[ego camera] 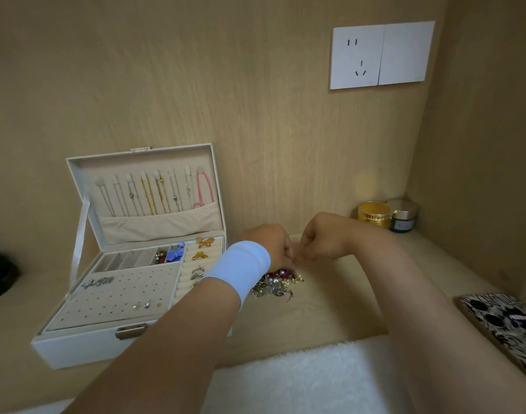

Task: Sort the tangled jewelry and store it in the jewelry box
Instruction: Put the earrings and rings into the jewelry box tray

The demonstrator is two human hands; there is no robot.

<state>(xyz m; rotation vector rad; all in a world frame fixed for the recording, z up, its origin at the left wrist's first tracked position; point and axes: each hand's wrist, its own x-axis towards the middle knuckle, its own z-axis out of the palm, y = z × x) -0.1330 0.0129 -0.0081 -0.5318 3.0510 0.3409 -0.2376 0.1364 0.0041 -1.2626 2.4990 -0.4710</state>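
Head view: fingers [289, 254] of left hand [272, 245] and right hand [326, 239] pinched together on a bit of the tangled jewelry [275, 284] heaped on the bench [339, 303] beside the open jewelry box [73, 349]. Risk of snapping a strand or tightening the knot if tugged hard.

The rectangular white jewelry box [76, 351] is showing a beige velvet lining [121, 297] and a looped pink cord [204, 186]. The tangled heap of metal jewelry [278, 285] is glinting gold, red and pearl-white. The flat phone case [506, 324] is displaying black-and-white swirls touched with purple.
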